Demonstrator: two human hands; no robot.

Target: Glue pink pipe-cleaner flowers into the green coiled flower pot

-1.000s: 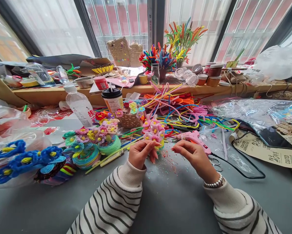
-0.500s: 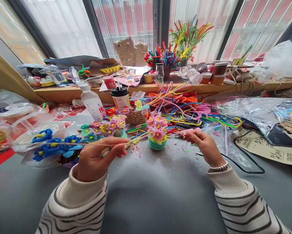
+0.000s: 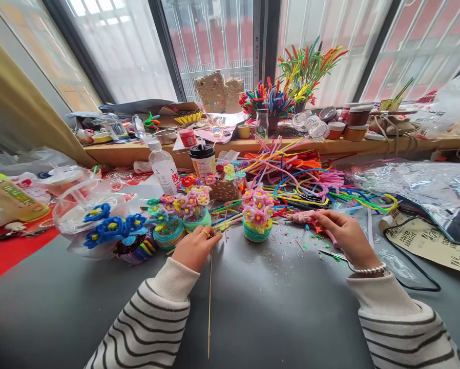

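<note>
My left hand (image 3: pixel 196 248) rests low over the grey table, fingers together on the upper end of a thin straw-coloured stick (image 3: pixel 209 302). The stick points toward me. My right hand (image 3: pixel 345 238) is closed at the fingertips on a pink fuzzy piece (image 3: pixel 306 217), whose exact kind I cannot make out. Between my hands stands a small teal-and-yellow wrapped pot (image 3: pixel 256 233) with pink fuzzy flowers (image 3: pixel 257 205). Beside my left hand are more flower pots, one with blue flowers (image 3: pixel 112 225). Scissors (image 3: pixel 333 253) lie below my right hand, their handles partly hidden.
A heap of coloured pipe cleaners (image 3: pixel 302 177) lies behind the pot. A clear bottle (image 3: pixel 164 166) and a lidded paper cup (image 3: pixel 203 161) stand at the back left. At the right are sandpaper (image 3: pixel 422 243) and a dark phone (image 3: pixel 430 220). Small scraps dot the table (image 3: pixel 276 307).
My left hand has moved right and down to the table, and the stick has swung from crosswise to pointing toward me. My right hand stays by the pink piece. The view has shifted.
</note>
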